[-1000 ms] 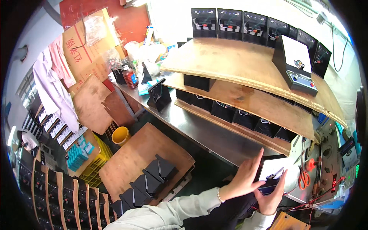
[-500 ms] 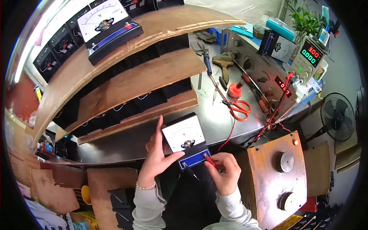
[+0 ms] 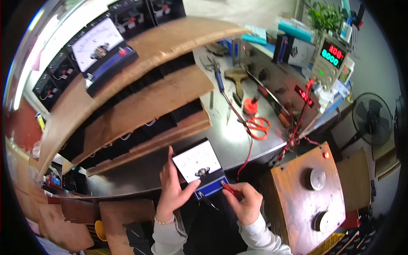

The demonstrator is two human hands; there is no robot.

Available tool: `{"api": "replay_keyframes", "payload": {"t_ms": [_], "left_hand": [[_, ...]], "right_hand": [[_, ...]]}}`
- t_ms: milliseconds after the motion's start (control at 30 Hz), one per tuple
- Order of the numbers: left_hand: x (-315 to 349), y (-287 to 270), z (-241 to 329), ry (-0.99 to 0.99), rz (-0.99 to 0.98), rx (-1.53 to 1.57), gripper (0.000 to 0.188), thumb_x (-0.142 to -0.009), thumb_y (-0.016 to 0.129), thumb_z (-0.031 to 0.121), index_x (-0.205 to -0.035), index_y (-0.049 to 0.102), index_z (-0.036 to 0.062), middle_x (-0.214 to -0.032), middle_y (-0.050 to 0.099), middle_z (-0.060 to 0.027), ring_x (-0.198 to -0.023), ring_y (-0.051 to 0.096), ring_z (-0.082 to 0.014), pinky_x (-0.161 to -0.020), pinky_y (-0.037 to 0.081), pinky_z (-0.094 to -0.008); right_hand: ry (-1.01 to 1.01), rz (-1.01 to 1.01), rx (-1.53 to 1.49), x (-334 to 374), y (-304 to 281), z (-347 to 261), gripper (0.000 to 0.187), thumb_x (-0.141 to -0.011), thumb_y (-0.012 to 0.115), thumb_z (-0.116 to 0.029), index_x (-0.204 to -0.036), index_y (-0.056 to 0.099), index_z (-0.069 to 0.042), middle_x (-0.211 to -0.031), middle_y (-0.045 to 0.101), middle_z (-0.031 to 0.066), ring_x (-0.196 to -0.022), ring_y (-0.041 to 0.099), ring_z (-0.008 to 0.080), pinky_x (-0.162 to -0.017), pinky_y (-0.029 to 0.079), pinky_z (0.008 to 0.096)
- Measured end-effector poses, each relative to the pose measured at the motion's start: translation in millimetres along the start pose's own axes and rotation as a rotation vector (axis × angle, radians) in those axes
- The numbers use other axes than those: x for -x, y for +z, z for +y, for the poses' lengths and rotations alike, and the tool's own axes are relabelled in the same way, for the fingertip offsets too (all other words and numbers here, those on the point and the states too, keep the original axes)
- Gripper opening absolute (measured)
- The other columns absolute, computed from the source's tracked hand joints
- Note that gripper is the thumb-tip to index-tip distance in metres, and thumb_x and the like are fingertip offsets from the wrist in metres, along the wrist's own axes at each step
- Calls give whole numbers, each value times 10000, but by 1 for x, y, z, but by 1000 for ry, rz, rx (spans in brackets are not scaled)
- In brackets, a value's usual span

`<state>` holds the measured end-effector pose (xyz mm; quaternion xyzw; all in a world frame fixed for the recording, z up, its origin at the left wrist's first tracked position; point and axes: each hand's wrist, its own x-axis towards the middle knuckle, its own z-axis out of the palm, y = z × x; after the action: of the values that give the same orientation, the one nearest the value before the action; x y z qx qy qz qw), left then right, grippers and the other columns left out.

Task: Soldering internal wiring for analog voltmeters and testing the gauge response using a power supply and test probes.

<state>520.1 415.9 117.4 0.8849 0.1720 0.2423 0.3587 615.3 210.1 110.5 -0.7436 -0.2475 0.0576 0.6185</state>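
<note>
An analog panel meter (image 3: 193, 160) with a white dial, dark case and blue terminal strip is tilted near the bench's front edge. My left hand (image 3: 172, 195) grips its left side, thumb at the lower front and fingers along the case. My right hand (image 3: 246, 203) pinches a red test clip (image 3: 233, 191) at the strip's right terminal. The clip's jaws are too small to tell whether they bite. A black lead (image 3: 208, 202) runs from the left terminal. A red wire (image 3: 246, 158) hangs over the bench edge behind my right hand.
Wooden shelving (image 3: 148, 95) with several dark meters stands left, another white-dial meter (image 3: 97, 46) on top. Orange-handled scissors (image 3: 258, 127), a brush (image 3: 236, 78) and a red bottle (image 3: 250, 107) lie beyond. A lit power supply (image 3: 328, 63), a knobbed metal box (image 3: 293, 187) and a fan (image 3: 373, 119) are right.
The whole view has shifted, so the bench and shelves appear farther left. Both hands keep their places on the meter and the red clip.
</note>
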Motion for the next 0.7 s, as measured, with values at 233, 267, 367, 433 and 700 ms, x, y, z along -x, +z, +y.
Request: {"api": "replay_keyframes", "payload": {"t_ms": [233,267,367,433,700], "left_hand": [[-13,-8,4,80,-39,35,1110,-778,820,285,-1588,118,-1,-1373,511,-211,-1295,461,-348,-1078,269,-456],[-11,-11,0,62,-43,22,1120,-773,824,297,-1591,116,8,-1383,507,-211,-1308,453,-339,-1084,261,-454],[-2,-9,-3,81,-25,-36,1126,-765,831,308,-1592,123,18,-1401,500,-222,-1328,444,-348,-1080,265,-458],[-3,-3,-7,76,-30,30,1106,-762,834,293,-1582,148,11,-1389,502,-235,-1275,506,-371,-1073,306,-471],[36,29,73,174,142,-72,863,-776,812,192,-1476,359,-31,-1506,392,-254,-1383,383,-425,-1141,303,-514]], "right_hand": [[-201,-16,62,0,-9,-6,350,-695,869,10,-997,692,11,-974,663,118,-780,648,175,-613,527,274],[-219,-20,50,-3,-9,-8,350,-695,869,10,-997,692,11,-974,663,118,-780,648,175,-613,527,274],[-271,-17,121,-11,-7,-18,564,-646,919,-115,-1133,650,-24,-1146,608,158,-1026,638,317,-867,545,376],[-354,-80,227,-17,-2,-25,909,-619,936,-213,-1360,473,38,-1296,548,233,-1146,586,401,-956,511,435],[-260,-13,179,10,1,3,1106,-626,863,-306,-1506,301,57,-1448,428,286,-1287,477,442,-1043,407,475]]}}
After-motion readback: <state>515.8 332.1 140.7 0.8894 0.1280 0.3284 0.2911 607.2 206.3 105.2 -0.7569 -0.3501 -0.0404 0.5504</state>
